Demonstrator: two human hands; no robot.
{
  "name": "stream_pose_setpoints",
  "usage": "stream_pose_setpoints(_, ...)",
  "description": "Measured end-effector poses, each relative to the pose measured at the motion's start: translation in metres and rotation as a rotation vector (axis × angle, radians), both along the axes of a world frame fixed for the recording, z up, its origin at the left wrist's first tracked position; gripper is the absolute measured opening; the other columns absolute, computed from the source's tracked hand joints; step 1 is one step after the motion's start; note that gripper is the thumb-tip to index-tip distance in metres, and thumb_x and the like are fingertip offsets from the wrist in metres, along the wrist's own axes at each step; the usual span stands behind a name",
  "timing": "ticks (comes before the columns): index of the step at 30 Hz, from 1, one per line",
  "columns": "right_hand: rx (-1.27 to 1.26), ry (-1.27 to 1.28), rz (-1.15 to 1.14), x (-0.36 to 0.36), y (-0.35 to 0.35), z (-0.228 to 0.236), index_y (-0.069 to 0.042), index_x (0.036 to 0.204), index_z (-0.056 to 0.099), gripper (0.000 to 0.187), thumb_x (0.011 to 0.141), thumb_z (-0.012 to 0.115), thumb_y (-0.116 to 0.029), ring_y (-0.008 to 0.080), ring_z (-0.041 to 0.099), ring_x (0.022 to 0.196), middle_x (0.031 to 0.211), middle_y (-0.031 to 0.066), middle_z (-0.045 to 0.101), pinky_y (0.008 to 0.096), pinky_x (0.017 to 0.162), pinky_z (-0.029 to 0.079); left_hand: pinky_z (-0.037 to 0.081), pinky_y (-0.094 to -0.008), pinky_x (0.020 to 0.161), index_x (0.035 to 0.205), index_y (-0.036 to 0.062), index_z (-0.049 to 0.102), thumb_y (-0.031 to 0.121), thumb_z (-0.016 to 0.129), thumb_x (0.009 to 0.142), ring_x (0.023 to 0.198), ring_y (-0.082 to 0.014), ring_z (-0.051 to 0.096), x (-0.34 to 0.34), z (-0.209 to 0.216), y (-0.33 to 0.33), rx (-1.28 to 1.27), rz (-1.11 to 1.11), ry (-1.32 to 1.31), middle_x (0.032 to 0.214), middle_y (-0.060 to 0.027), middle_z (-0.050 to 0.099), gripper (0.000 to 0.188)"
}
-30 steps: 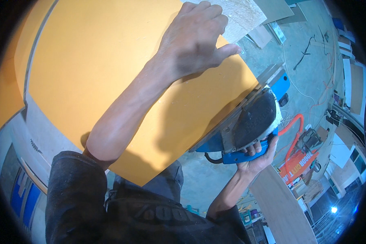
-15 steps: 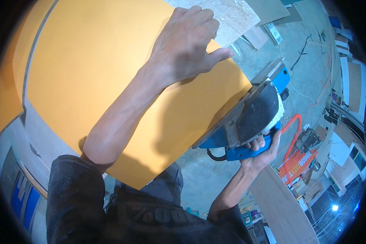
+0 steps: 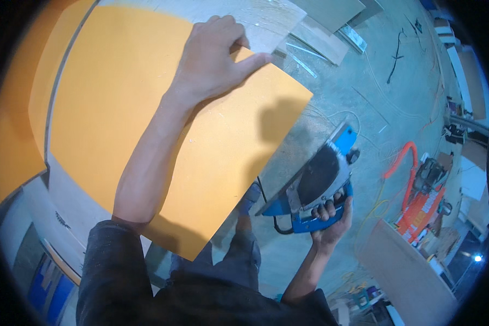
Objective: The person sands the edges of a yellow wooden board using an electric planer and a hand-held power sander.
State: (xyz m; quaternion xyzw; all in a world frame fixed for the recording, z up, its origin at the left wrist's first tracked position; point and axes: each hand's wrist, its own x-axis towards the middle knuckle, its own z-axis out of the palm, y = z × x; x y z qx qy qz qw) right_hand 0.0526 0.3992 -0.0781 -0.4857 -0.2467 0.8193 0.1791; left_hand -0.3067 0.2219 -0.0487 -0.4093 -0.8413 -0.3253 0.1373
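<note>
- At the far left we are seeing an orange panel [image 3: 16, 146] standing beside the board, a dark gap running between them.
- Next we are having the orange board [image 3: 114, 108] lying in front of us, filling the left and middle of the view, its corner reaching down toward our legs [image 3: 239, 263].
- With our left hand [image 3: 209, 60] we are gripping the board's upper edge, the fingers bending over it and the thumb stretching out along it.
- Past the board's right edge we are keeping the planer [image 3: 318, 174] clear of the wood, tilting it over the floor [image 3: 386, 114].
- With our right hand [image 3: 331, 220] we are clasping the planer's blue handle, the fingers wrapping round the grip.
- Farther right we are seeing an orange hose [image 3: 406, 179] curving near a dark machine [image 3: 431, 173], and a grey plank [image 3: 405, 266] lying below them.
</note>
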Motion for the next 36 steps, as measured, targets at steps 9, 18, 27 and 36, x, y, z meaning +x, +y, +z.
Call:
stream_pose_setpoints(9, -0.151, -0.323, -0.355, 0.229, -0.021, -0.122, -0.014, 0.094, 0.054, 0.029, 0.104, 0.058, -0.041, 0.0070, 0.046, 0.056, 0.065, -0.0068, 0.043, 0.0247, 0.051, 0.043, 0.044, -0.0327, 0.064, 0.079, -0.0006, 0.070, 0.038, 0.082, 0.085, 0.073, -0.0171, 0.054, 0.001, -0.001, 0.009, -0.019, 0.082, -0.190, 0.078, -0.0068, 0.061, 0.042)
stream_pose_setpoints(18, -0.121, -0.683, -0.501, 0.398, -0.034, -0.188, -0.008, 0.102, 0.061, 0.032, 0.100, 0.065, -0.039, 0.0085, 0.046, 0.056, 0.069, -0.0039, 0.045, 0.0242, 0.049, 0.040, 0.048, -0.0346, 0.083, 0.099, -0.0009, 0.070, 0.031, 0.071, 0.093, 0.091, -0.0193, 0.063, 0.051, 0.000, 0.078, -0.410, -0.209, -0.011, 0.094, -0.0112, 0.067, 0.033)
stream_pose_setpoints(27, -0.174, -0.630, -0.415, 0.443, -0.048, -0.211, -0.008, 0.098, 0.062, 0.028, 0.099, 0.068, -0.036, 0.0078, 0.047, 0.053, 0.067, -0.0040, 0.049, 0.0244, 0.046, 0.040, 0.051, -0.0411, 0.068, 0.083, -0.0042, 0.070, 0.035, 0.072, 0.089, 0.071, -0.0224, 0.062, 0.061, -0.008, 0.097, -0.265, 0.000, -0.199, 0.077, -0.0157, 0.066, 0.040)
stream_pose_setpoints(36, -0.018, -0.623, -0.131, 0.444, -0.054, -0.215, -0.006, 0.091, 0.064, 0.025, 0.097, 0.071, -0.029, 0.0090, 0.052, 0.056, 0.068, -0.0012, 0.054, 0.0255, 0.051, 0.043, 0.045, -0.0293, 0.061, 0.091, -0.0013, 0.073, 0.037, 0.058, 0.102, 0.067, -0.0107, 0.057, 0.207, 0.038, -0.106, 0.116, 0.719, -0.384, 0.075, -0.0033, 0.065, 0.042)
